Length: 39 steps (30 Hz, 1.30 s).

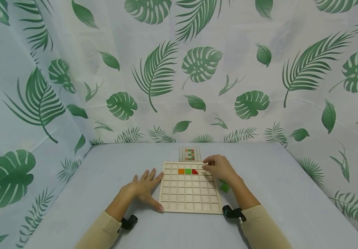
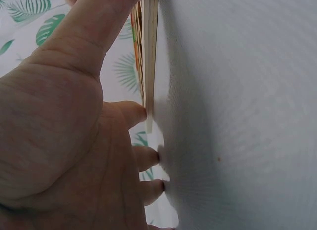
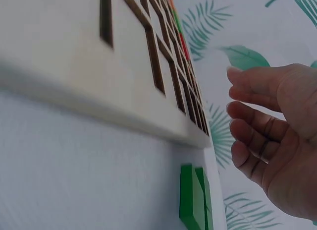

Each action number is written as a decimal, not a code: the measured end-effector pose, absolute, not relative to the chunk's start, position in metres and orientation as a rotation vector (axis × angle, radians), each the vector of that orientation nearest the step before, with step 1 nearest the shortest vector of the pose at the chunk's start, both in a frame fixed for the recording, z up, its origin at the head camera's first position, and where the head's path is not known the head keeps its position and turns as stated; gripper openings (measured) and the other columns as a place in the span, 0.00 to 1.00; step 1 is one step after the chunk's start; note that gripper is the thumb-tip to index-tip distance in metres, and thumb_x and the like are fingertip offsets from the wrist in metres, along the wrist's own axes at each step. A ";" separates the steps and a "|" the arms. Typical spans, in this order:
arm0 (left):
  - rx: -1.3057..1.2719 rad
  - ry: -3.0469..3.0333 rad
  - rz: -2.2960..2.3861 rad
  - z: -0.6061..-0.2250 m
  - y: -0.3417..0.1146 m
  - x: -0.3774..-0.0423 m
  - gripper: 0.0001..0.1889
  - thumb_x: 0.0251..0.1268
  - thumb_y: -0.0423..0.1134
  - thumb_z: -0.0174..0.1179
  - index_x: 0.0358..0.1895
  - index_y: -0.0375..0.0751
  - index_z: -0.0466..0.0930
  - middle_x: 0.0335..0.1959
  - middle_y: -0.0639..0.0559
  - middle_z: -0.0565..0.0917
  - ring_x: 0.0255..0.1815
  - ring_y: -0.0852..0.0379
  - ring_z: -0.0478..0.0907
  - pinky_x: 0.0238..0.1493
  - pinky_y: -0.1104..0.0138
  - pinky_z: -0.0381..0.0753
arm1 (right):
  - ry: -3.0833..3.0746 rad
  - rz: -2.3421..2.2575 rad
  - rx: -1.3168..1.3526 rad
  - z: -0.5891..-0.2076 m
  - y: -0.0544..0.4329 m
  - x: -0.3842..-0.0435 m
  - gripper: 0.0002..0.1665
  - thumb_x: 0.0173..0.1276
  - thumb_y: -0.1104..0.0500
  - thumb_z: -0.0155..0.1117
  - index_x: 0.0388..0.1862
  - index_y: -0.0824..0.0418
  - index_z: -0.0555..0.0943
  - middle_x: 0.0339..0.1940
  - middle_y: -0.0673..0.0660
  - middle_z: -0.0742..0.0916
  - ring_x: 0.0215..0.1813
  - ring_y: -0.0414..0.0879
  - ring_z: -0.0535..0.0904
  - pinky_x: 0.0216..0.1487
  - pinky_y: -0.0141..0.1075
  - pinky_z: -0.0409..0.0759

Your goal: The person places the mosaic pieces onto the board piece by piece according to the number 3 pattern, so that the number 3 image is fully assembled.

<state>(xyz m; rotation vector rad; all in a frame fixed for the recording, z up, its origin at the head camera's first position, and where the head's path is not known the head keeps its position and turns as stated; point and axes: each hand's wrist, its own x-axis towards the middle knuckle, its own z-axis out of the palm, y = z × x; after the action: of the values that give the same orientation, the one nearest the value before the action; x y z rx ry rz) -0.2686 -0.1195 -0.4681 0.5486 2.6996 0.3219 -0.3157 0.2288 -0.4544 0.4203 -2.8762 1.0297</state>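
Observation:
A wooden grid board (image 1: 189, 199) lies flat on the table. Near its far edge an orange square tile (image 1: 181, 171), a green square tile (image 1: 188, 171) and a red quarter-round tile (image 1: 195, 172) sit side by side in one row. My left hand (image 1: 144, 188) is spread along the board's left side, its thumb at the near left corner. The left wrist view shows fingertips right at the board's edge (image 2: 150, 56). Over the far right corner hovers my right hand (image 1: 220, 168), fingers loosely bent; nothing shows between them in the right wrist view.
Green blocks (image 1: 224, 187) lie on the table just right of the board, partly under the right forearm. A small card (image 1: 182, 154) printed with a coloured grid pattern lies behind the board. A leaf-print cloth (image 1: 172, 117) hangs around the table (image 1: 129, 155).

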 end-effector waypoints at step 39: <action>0.546 2.699 0.336 -0.465 -0.119 -0.267 0.74 0.33 0.78 0.76 0.86 0.57 0.45 0.88 0.43 0.40 0.88 0.36 0.35 0.80 0.29 0.38 | -3.086 1.096 0.472 -0.438 0.291 -0.314 0.21 0.68 0.57 0.75 0.58 0.61 0.87 0.52 0.60 0.90 0.45 0.48 0.83 0.39 0.38 0.83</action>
<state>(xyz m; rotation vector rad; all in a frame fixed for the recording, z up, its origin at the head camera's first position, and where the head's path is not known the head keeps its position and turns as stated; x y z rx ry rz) -0.2673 -0.1191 -0.4650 0.5457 2.6990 0.3363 -0.3138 0.2905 -0.4379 0.4722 -3.0858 1.0964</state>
